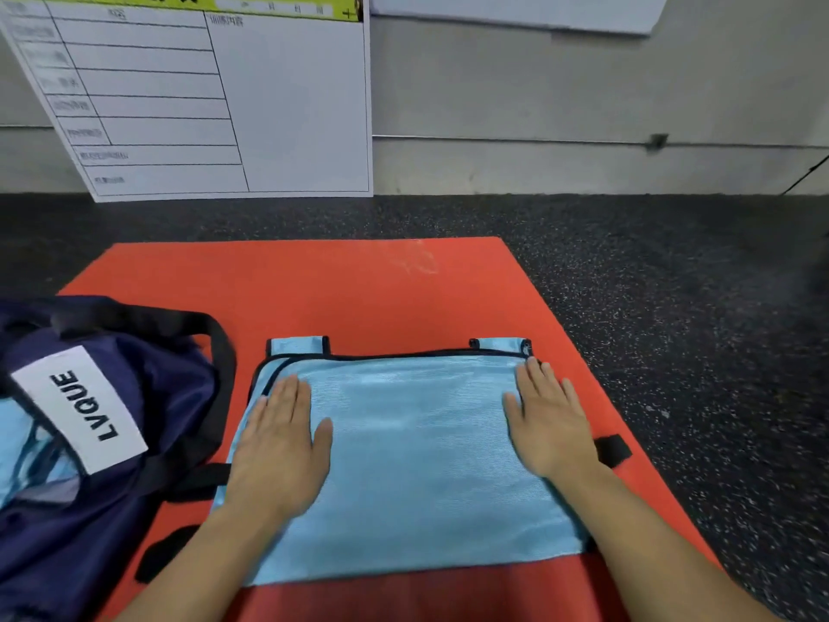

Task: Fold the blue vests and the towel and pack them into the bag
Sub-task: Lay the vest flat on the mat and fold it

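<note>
A light blue mesh vest (412,460) with dark trim lies folded flat on the red mat (341,289); its two shoulder straps stick out at the far edge. My left hand (280,446) presses flat on the vest's left side, fingers straight. My right hand (549,419) lies flat on its right side, fingers straight too. A navy bag (148,397) with a white "LVQUE" label sits to the left, open, with light blue fabric (27,446) showing inside. No towel is in view.
Dark speckled floor (673,307) surrounds the mat. A white board with a printed table (269,105) leans against the grey wall behind. Black strap tabs (612,448) poke out from the vest's sides. The bag's black handle (215,347) lies near the vest's left corner.
</note>
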Tool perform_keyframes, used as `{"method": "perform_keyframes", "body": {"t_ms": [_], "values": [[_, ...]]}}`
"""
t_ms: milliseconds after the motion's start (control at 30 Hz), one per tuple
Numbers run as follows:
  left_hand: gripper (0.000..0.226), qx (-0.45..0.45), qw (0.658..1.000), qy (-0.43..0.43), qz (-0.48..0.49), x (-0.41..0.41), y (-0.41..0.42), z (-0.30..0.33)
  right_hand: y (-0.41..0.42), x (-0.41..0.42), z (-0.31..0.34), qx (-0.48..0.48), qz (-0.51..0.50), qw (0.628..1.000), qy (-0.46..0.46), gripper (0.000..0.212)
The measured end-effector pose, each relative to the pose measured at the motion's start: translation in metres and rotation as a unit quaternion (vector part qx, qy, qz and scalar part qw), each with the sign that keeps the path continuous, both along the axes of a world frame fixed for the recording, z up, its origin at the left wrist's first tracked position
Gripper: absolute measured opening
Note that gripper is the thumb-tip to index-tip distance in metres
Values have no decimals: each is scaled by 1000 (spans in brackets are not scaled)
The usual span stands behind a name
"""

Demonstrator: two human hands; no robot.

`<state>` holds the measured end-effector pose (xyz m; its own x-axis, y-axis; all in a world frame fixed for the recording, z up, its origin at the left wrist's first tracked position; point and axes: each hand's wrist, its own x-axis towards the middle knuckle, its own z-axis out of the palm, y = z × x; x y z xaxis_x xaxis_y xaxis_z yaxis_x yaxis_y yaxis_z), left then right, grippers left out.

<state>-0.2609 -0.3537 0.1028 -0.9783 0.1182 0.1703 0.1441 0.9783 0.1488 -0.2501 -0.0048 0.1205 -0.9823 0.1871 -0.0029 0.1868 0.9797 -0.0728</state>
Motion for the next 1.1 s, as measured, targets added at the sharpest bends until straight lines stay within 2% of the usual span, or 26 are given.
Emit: {"method": "perform_keyframes", "body": {"t_ms": [67,200,267,400,467,567,667,733,833,933,1000,1100], "values": [[73,28,999,33,-17,11,22,2,-27,5,4,-2,24,998,57,66],[59,31,986,31,-164,42,66,-11,-123,34,-20,-35,221,971,79,60],[62,19,989,36,-142,32,48,-16,-113,31,-21,-55,200,976,70,61],[78,-19,999,-4,-26,17,-16,-14,-26,27,-11,-37,56,998,10,64],[81,-22,1000,-3,-6,22,-26,-6,-7,33,-6,-25,22,999,24,65],[70,-24,997,57,-42,40,-2,11,-44,49,-3,-60,112,990,57,67],[62,5,984,93,-155,62,39,10,-102,72,-10,-73,257,961,67,66],[65,1,985,47,-166,72,46,-5,-98,71,-13,-57,243,968,34,71],[76,3,996,6,-87,62,19,-13,-44,50,-13,-36,121,992,21,70],[87,-16,1000,-11,-23,46,-9,-5,-7,44,-4,-41,24,999,0,66],[87,-15,1000,-9,-12,47,-5,2,-17,47,-1,-49,37,998,22,65],[73,4,998,-5,-58,56,32,3,-76,58,-1,-73,182,980,46,63]]}}
